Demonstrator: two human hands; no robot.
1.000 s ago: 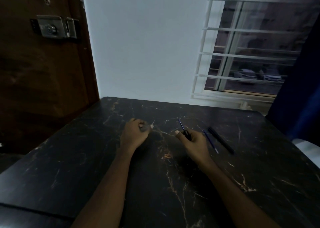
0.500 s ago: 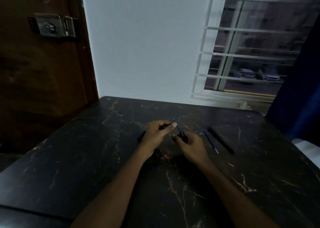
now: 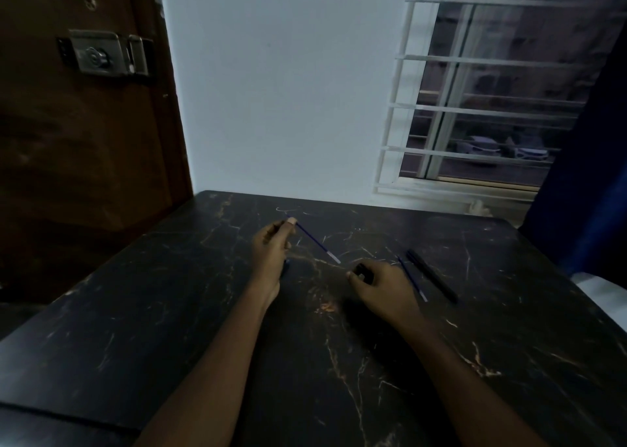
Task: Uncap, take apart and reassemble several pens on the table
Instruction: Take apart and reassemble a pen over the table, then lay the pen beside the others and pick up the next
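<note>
My left hand [image 3: 271, 250] pinches the far end of a thin blue refill [image 3: 317, 243], which slants down and right above the black marble table [image 3: 169, 311]. A small dark pen part [image 3: 285, 267] lies on the table under that hand. My right hand [image 3: 383, 287] is closed on a black pen barrel [image 3: 361, 270], whose open end faces the refill's pale tip. To the right of that hand a second blue refill [image 3: 412, 278] and a black pen [image 3: 432, 275] lie side by side on the table.
The table meets a white wall [image 3: 288, 107] at its far edge. A brown door [image 3: 84, 124] with a metal lock stands at the left. A barred window [image 3: 481, 107] and a dark blue curtain [image 3: 590, 175] are at the right.
My left hand came over to the right hand, took the refill by its upper end and drew it out of the barrel, up and to the left. The right hand kept the barrel.
</note>
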